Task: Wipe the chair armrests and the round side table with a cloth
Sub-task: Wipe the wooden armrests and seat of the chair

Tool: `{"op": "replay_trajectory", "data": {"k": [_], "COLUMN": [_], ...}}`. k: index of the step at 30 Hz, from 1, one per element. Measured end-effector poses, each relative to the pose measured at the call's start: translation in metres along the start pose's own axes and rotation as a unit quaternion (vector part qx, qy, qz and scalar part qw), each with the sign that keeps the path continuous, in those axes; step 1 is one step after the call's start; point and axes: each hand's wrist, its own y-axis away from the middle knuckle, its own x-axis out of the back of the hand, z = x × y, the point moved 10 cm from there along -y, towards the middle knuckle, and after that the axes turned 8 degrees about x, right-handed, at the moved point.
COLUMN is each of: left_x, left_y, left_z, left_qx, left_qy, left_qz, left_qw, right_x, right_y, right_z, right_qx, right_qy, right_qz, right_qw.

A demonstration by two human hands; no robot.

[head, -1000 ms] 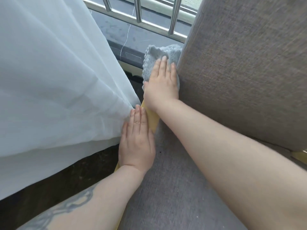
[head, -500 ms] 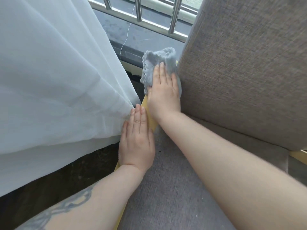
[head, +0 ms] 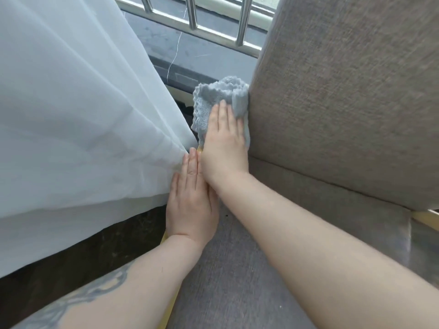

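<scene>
A grey-blue cloth (head: 215, 99) lies bunched on the yellow wooden armrest (head: 199, 148) at the chair's left side, pressed against the brown fabric backrest (head: 344, 91). My right hand (head: 224, 143) lies flat on the cloth, fingers together, pressing it onto the armrest. My left hand (head: 191, 200) rests flat on the armrest just behind the right hand, its fingers holding back the white curtain (head: 78, 119). Most of the armrest is hidden under both hands; a thin yellow strip (head: 171, 305) shows beside my left forearm. The round side table is not in view.
The grey seat cushion (head: 237, 269) fills the lower middle. The sheer curtain hangs close on the left over a dark floor (head: 83, 257). A metal railing (head: 213, 36) and dark window sill run behind the chair.
My right hand has slid the cloth back along the armrest toward me, closing up to my left hand. The left hand has stayed in place.
</scene>
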Motion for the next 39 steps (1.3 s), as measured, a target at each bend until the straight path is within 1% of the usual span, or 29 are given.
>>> {"op": "replay_trajectory", "data": {"k": [2, 4, 6, 8, 11, 13, 16, 18, 21, 23, 25, 30, 33, 35, 37, 39], "left_x": [-0.001, -0.002, -0.002, -0.002, -0.002, -0.003, -0.001, 0.000, 0.000, 0.000, 0.000, -0.002, -0.004, -0.006, -0.004, -0.002], "left_y": [0.000, 0.000, -0.001, 0.000, 0.000, -0.001, -0.001, -0.001, -0.001, -0.001, -0.001, -0.001, -0.001, -0.001, -0.002, -0.003], "left_z": [0.000, 0.000, 0.002, 0.002, 0.001, 0.000, -0.001, 0.000, 0.000, 0.000, -0.001, 0.001, -0.001, 0.000, 0.001, -0.001], "left_qx": [0.001, 0.001, -0.004, -0.006, -0.009, -0.003, 0.001, -0.003, -0.005, -0.006, -0.002, -0.009, -0.004, -0.005, -0.004, 0.003], "left_qy": [0.003, 0.006, 0.005, 0.002, -0.006, -0.003, -0.015, -0.020, -0.023, -0.017, -0.011, -0.031, -0.034, -0.030, -0.023, -0.015], "left_qz": [-0.004, -0.011, -0.012, -0.009, -0.002, -0.001, -0.005, -0.007, -0.008, -0.005, -0.003, -0.011, -0.015, -0.013, -0.006, -0.006], "left_qw": [1.000, 1.000, 1.000, 1.000, 1.000, 1.000, 1.000, 1.000, 1.000, 1.000, 1.000, 0.999, 0.999, 0.999, 1.000, 1.000], "right_x": [0.003, 0.009, 0.012, 0.010, 0.003, 0.005, 0.016, 0.025, 0.024, 0.017, 0.013, 0.021, 0.009, -0.004, -0.005, 0.002], "right_y": [-0.012, -0.036, -0.049, -0.042, -0.015, -0.019, -0.054, -0.077, -0.074, -0.048, -0.034, -0.045, 0.003, 0.039, 0.040, 0.022], "right_z": [0.005, 0.010, 0.011, 0.010, 0.005, 0.007, 0.018, 0.026, 0.031, 0.018, 0.006, 0.016, 0.002, -0.010, -0.010, -0.001], "right_qx": [-0.034, -0.085, -0.118, -0.122, -0.085, -0.075, -0.120, -0.137, -0.137, -0.105, -0.054, 0.004, 0.095, 0.165, 0.217, 0.225], "right_qy": [-0.005, -0.022, -0.036, -0.044, -0.022, -0.017, -0.047, -0.040, -0.065, -0.055, -0.035, -0.033, -0.047, -0.054, -0.046, -0.003], "right_qz": [0.013, 0.011, 0.009, 0.009, 0.005, 0.008, -0.001, -0.008, -0.010, -0.010, -0.015, -0.009, 0.020, 0.004, -0.001, -0.025], "right_qw": [0.999, 0.996, 0.992, 0.991, 0.996, 0.997, 0.992, 0.990, 0.988, 0.993, 0.998, 0.999, 0.994, 0.985, 0.975, 0.974]}}
